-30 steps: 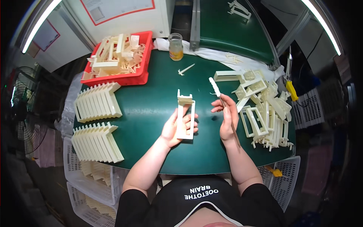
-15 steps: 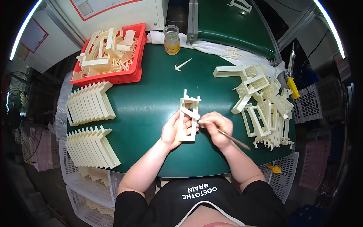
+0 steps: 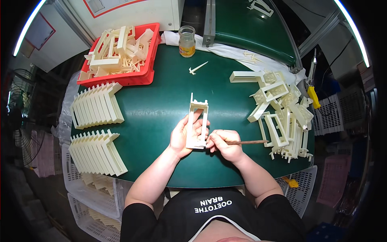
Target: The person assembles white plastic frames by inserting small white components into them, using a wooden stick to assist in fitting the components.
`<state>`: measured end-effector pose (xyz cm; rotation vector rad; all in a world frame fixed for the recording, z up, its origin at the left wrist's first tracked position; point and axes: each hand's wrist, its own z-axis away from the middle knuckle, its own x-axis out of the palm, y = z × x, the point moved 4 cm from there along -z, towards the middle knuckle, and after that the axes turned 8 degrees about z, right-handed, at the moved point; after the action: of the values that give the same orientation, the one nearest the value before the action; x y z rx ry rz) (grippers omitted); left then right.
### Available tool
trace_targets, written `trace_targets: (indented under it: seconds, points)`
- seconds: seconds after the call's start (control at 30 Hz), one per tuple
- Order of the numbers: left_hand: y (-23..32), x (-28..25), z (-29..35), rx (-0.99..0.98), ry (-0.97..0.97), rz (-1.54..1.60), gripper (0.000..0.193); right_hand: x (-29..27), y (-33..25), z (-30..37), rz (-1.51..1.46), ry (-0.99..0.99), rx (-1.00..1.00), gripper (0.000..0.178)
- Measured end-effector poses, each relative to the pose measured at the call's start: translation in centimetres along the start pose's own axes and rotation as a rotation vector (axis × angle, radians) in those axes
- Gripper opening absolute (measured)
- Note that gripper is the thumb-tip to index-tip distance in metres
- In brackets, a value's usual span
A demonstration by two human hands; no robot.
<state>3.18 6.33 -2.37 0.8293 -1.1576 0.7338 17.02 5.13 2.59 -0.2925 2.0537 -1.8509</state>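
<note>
A cream plastic rectangular frame with small prongs at its far end lies across my left hand, whose fingers wrap behind it and show through the opening. My right hand pinches a thin brown stick, which points out to the right. Its fingertips are at the frame's near right corner. They hide the stick's working end, so I cannot tell what kind of tool it is. Beyond the frame, a small pointed cream plastic piece lies on the green table.
Two rows of cream parts line the left side, below a red bin of mixed pieces. A glass jar stands at the back beside a white cloth. Cream frames are heaped right, near a yellow-handled tool.
My right hand has moved down along the frame to its near corner, and the stick has swung level. The slanted piece across the frame's opening no longer shows there. The view has shifted slightly.
</note>
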Motion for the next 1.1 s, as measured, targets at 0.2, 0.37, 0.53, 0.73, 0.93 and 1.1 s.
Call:
trace_targets:
  seconds: [0.2, 0.37, 0.53, 0.73, 0.93, 1.1]
  points:
    - [-1.1, 1.1, 0.2, 0.028, 0.071, -0.163, 0.045, -1.0, -2.7, -1.4, 0.348, 0.315, -0.42, 0.014]
    - [-0.8, 1.0, 0.0, 0.267, 0.068, -0.374, 0.044, -2.4, -1.7, -1.6, 0.503, 0.373, -0.44, 0.02]
    - [-1.1, -0.6, 0.5, 0.377, 0.166, -0.532, 0.042, -2.3, -2.8, -1.9, 0.578, 0.341, -0.42, 0.02]
    - [0.2, 0.1, 0.9, 0.534, 0.253, -0.348, 0.041, 0.0, -2.5, -1.3, 0.566, 0.15, -0.406, 0.017]
    - [0.7, -0.3, 1.2, 0.597, 0.265, -0.703, 0.038, -0.2, -0.2, -0.9, 0.226, 0.023, 0.051, 0.028]
    - [0.8, 0.9, 1.6, 0.659, 0.084, -0.845, 0.045, -0.4, 3.6, -1.0, -0.514, 0.046, 0.371, 0.041]
